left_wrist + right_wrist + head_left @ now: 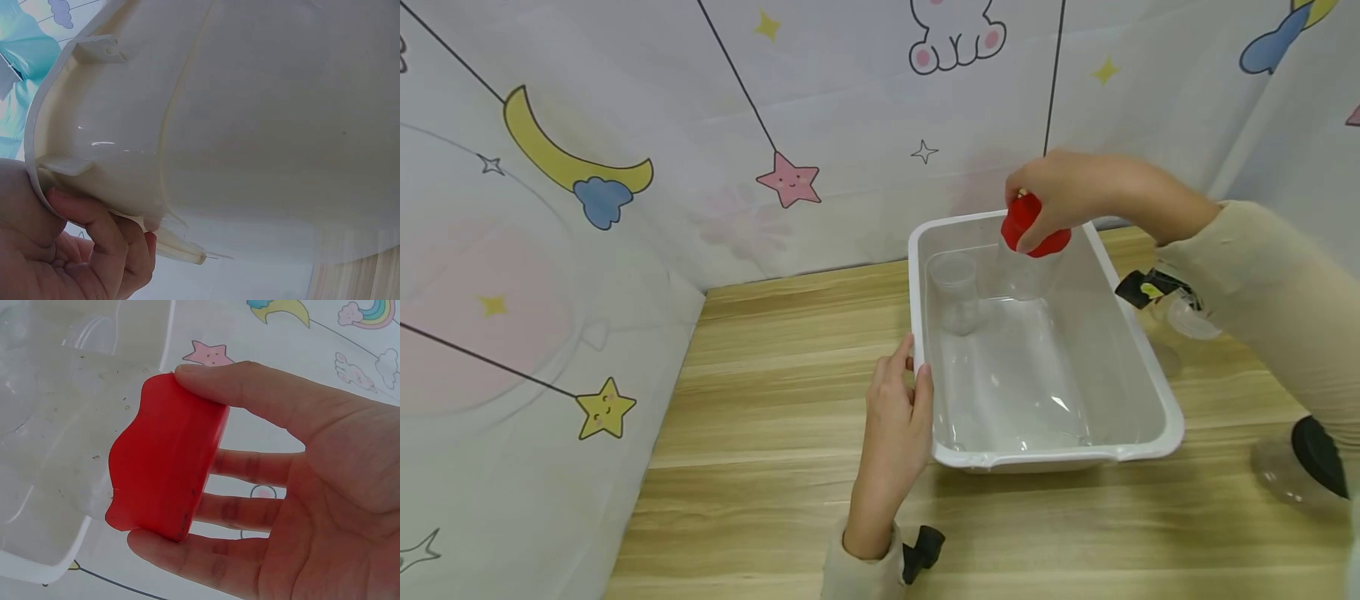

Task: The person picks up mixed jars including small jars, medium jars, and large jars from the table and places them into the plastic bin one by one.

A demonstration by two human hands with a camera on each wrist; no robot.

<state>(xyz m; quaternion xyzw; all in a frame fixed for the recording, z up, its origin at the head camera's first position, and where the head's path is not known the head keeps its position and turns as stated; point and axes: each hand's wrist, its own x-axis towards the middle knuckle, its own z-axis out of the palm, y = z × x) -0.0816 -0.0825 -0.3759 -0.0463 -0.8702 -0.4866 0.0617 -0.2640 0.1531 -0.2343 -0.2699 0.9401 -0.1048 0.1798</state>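
My right hand (1067, 190) grips a red lid (1036, 233) with a wavy edge over the far end of a white plastic basin (1015, 375). Below the lid shows the clear body (94, 431) of a jar, with small dark specks on it in the right wrist view. My thumb lies along one side of the lid, the fingers on the other. At the basin's left rim, my left hand (897, 425) holds on, fingers curled under the edge (106, 237). A clear plastic cup (957, 296) stands inside the basin, at its far left corner.
On the wooden table (775, 400), right of the basin, lie a clear container (1191, 317) and a clear jar with a black lid (1317, 458), partly behind my right sleeve. A white curtain (850, 225) with cartoon prints hangs close behind the basin and along the left.
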